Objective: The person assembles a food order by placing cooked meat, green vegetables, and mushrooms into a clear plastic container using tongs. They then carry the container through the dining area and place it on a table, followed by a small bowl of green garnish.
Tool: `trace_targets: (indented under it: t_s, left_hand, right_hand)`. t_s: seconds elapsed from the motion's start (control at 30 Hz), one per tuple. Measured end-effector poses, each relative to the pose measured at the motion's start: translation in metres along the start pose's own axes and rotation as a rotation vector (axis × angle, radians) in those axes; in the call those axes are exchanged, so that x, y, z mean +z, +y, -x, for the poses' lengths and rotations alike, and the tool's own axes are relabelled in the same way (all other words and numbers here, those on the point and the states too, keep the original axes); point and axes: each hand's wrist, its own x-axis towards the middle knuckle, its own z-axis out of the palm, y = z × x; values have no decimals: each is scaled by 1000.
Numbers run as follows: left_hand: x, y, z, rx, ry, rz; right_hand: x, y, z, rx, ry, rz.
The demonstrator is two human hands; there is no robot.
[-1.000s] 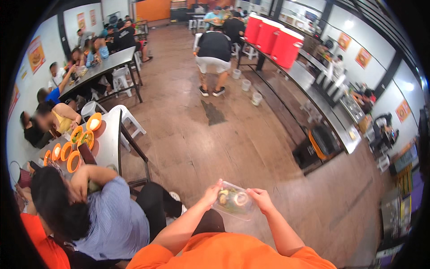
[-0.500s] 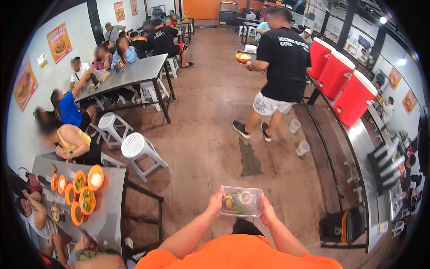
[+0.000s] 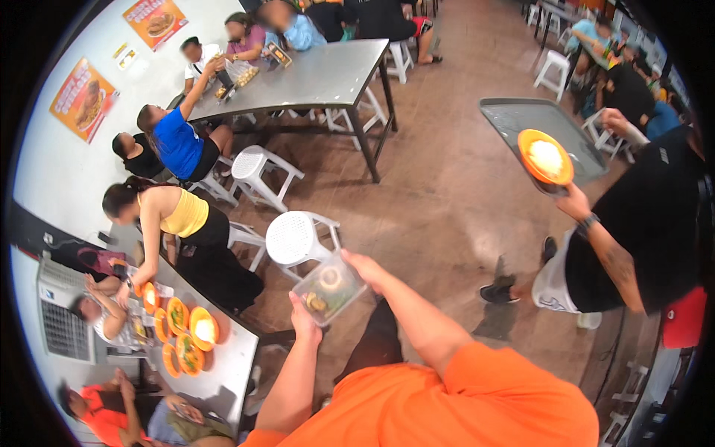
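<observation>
Between both my hands is a clear plastic food container (image 3: 339,299), held tilted in front of my orange shirt. Green vegetables, some browned pieces and a small round cup show through it. My left hand (image 3: 304,320) grips its left end, while my right hand (image 3: 362,270) closes on the upper right corner. Just beyond the container stands a white plastic stool (image 3: 292,237).
At left, a metal table (image 3: 237,344) bears several orange bowls (image 3: 189,354); a person in yellow (image 3: 185,214) leans over it. A person in black (image 3: 640,216) at right carries a grey tray (image 3: 540,119) with an orange bowl of rice (image 3: 546,158). Another long table (image 3: 320,71) stands beyond.
My view has swung left, and the container has turned with my hands. The tray carrier appears much nearer on the right. The person in yellow has risen and reaches over the bowls.
</observation>
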Motion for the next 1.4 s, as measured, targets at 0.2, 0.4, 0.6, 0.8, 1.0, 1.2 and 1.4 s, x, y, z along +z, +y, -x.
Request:
trace_targets:
  t_s: [0.2,0.4,0.6,0.8,1.0,1.2,1.4]
  left_hand:
    - [48,89,-169,44,175,35]
    - [169,154,-268,16,-55,29]
    - [387,168,-360,-62,-594,-102]
    - [658,166,-481,-53,-850,-85]
    - [902,183,-606,-5,-928,-145]
    - [1166,182,-792,-59,-1054,-172]
    - [1493,135,-997,-543,-1208,-403]
  right_hand:
    - [22,-99,-238,-2,-121,343]
    - [-50,-212,-329,-63,-54,200]
    - [-246,-408,-363,-200,181,153]
    - [-457,-553,-406,-301,502,202]
    - [-644,-696,-506,-239,542,52]
    - [-859,-863,-663,-343,597,208]
    - [-1140,-944,-769,-217,909,57]
